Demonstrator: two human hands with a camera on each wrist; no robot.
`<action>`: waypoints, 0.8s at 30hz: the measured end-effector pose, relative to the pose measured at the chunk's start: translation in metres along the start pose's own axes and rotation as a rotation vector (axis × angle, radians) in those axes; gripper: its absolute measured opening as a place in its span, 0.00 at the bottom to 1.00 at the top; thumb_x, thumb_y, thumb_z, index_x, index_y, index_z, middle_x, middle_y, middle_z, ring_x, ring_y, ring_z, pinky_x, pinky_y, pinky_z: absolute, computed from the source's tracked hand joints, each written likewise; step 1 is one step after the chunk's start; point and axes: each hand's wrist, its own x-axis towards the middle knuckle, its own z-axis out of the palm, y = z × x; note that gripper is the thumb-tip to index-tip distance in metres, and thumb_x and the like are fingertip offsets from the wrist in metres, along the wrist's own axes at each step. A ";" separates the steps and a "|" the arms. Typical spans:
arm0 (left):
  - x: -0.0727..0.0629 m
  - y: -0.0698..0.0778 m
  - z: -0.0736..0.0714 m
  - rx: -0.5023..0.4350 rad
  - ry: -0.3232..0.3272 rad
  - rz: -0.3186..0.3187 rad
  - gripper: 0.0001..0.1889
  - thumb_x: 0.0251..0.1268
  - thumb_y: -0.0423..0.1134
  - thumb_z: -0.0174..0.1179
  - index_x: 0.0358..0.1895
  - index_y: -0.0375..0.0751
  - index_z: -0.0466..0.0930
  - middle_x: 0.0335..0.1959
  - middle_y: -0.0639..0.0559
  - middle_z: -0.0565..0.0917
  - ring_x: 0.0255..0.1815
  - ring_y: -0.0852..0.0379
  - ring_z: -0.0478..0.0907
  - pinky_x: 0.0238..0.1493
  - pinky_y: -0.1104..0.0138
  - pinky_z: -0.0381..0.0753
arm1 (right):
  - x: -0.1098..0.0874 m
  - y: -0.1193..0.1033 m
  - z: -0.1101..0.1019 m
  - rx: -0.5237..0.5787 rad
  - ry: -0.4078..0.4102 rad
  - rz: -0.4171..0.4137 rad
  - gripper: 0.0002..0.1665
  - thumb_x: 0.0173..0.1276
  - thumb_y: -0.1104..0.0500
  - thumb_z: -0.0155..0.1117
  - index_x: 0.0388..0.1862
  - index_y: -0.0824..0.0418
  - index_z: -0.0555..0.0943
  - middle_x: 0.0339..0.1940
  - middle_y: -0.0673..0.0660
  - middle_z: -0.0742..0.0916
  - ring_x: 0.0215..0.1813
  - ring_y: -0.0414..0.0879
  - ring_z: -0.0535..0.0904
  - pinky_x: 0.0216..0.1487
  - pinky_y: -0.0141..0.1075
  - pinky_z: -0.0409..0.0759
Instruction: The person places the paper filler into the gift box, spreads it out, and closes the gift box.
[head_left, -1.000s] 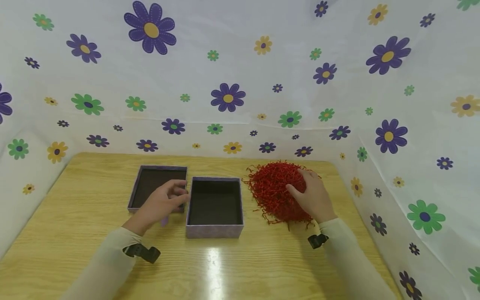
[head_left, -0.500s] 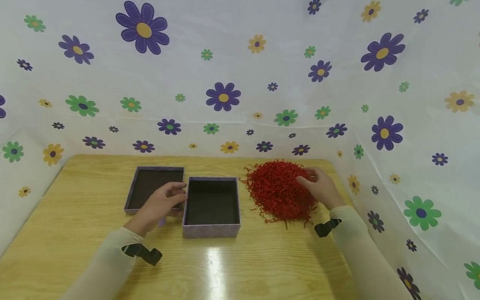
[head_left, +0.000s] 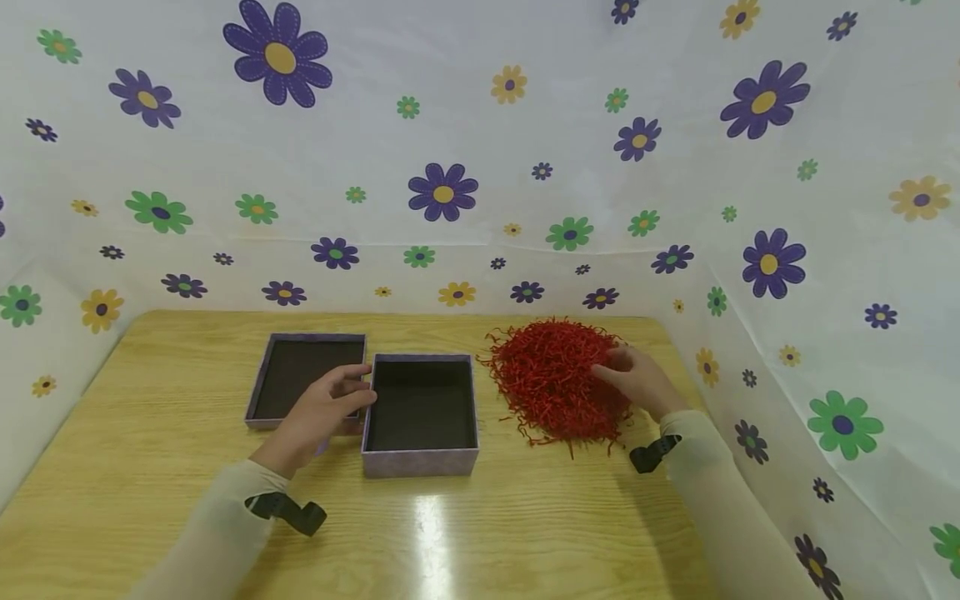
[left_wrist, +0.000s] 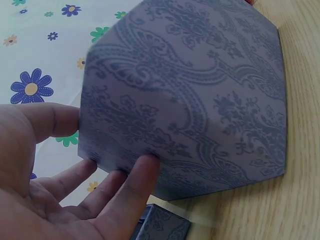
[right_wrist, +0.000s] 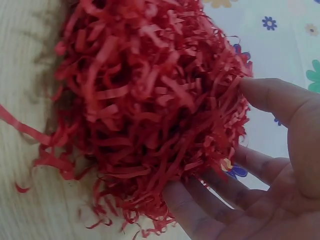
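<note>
An open purple-grey box (head_left: 420, 464) with a dark inside stands at mid-table. My left hand (head_left: 313, 417) is at its left side; in the left wrist view the fingertips touch the box's patterned outer wall (left_wrist: 185, 90). To the right lies a heap of red crinkled paper shreds (head_left: 551, 383). My right hand (head_left: 645, 385) rests against the heap's right edge. In the right wrist view its thumb and fingers lie loosely along the red paper (right_wrist: 150, 100), with none visibly gripped. A shallow lid (head_left: 318, 338), dark inside, lies left of the box, partly hidden by my left hand.
A small purple bit (head_left: 322, 447) shows beneath the left hand, too hidden to identify. The wooden table (head_left: 525, 525) meets a white flower-printed cloth (head_left: 480, 125) at the back and sides. A few loose shreds lie around the heap.
My right hand has drawn back rightward from on top of the heap to its right edge. The left hand has stayed by the box. The whole view has shifted slightly.
</note>
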 end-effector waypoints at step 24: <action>0.000 -0.009 -0.001 -0.022 0.015 0.023 0.33 0.78 0.44 0.61 0.81 0.44 0.61 0.73 0.34 0.68 0.56 0.54 0.78 0.50 0.58 0.86 | 0.015 0.017 0.032 -0.110 0.065 0.053 0.47 0.78 0.43 0.61 0.81 0.71 0.57 0.77 0.74 0.67 0.76 0.71 0.63 0.73 0.63 0.65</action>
